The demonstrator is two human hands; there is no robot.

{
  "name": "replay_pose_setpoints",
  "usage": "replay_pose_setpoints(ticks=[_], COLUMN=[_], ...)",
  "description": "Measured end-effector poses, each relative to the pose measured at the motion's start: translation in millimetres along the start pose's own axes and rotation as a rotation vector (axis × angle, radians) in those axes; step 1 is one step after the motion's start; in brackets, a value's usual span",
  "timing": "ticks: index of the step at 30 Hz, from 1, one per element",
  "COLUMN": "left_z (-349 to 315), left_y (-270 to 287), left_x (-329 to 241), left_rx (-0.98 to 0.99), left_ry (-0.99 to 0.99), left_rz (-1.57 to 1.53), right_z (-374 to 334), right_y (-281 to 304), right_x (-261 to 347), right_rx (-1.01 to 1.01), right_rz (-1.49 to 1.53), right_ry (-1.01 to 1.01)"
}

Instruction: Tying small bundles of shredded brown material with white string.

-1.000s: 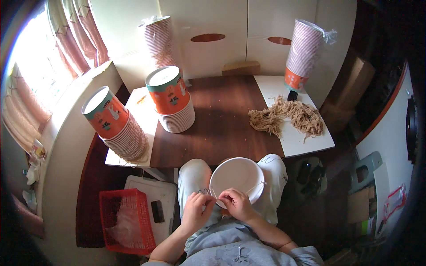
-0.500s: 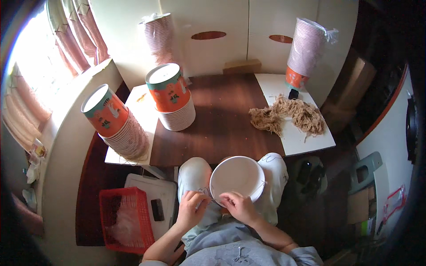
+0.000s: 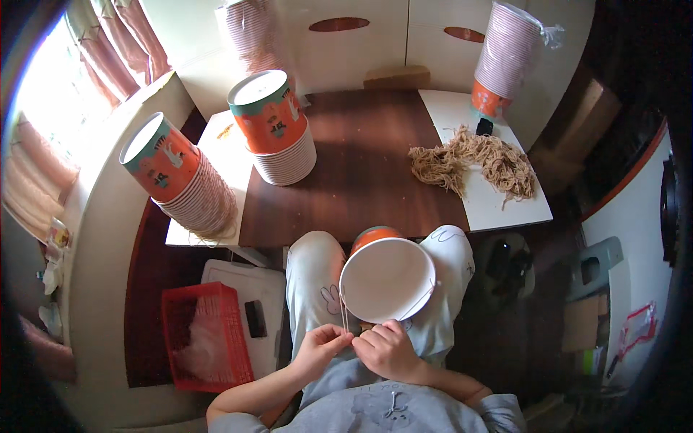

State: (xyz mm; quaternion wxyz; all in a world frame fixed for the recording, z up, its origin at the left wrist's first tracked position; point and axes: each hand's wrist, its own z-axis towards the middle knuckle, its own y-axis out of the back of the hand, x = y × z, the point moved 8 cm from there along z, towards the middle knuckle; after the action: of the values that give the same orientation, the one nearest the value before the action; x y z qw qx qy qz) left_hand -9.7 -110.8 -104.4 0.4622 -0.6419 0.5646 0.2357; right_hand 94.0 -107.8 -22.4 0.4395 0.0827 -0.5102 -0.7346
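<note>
A white-lined paper bucket [image 3: 388, 278] with an orange outside rests between my knees, its mouth tilted toward me. Thin string [image 3: 346, 312] runs down from the left side of its rim to my fingers. My left hand [image 3: 322, 351] pinches this string between thumb and forefinger. Close beside it, my right hand [image 3: 388, 351] is closed at the string's lower end, the fingertips of both hands nearly touching. Another stretch of string crosses the bucket's mouth at the right side; where it ends is hidden by my right hand.
Nested stacks of orange and white buckets [image 3: 268, 119] stand on the table's left side, with another bucket stack [image 3: 505, 54] at the back right. A heap of tan string [image 3: 498, 166] lies on the right. A red basket [image 3: 206, 335] is on my left.
Both hands have drawn back toward me, pulling the string at the left rim out straight. The bucket has tilted more, showing its orange side. The view has shifted downward.
</note>
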Motion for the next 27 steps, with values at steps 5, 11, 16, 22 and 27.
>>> replay_pose_setpoints(ticks=[5,11,16,22,27], left_z=[-4.5,-9.5,-8.4,13.6,17.4], left_y=[3.1,-1.0,-2.7,10.6,14.2], left_x=[25.6,47.7,50.2,27.2,24.0], left_rx=[-0.074,0.007,-0.038,-0.097,-0.218], left_ry=[0.271,0.355,0.358,0.21,0.206], left_rz=[-0.206,-0.291,-0.329,-0.363,-0.386], right_z=[-2.4,-8.1,-6.4,-32.0,-37.1], right_y=[-4.3,-8.5,-8.7,-41.6,-44.0], right_x=[2.7,14.1,18.7,35.6,36.1], right_rx=[0.027,0.092,0.178,0.532,0.883], right_rz=[-0.029,0.018,0.184,0.657,1.27], right_ry=[0.029,0.157,0.217,0.311,0.29])
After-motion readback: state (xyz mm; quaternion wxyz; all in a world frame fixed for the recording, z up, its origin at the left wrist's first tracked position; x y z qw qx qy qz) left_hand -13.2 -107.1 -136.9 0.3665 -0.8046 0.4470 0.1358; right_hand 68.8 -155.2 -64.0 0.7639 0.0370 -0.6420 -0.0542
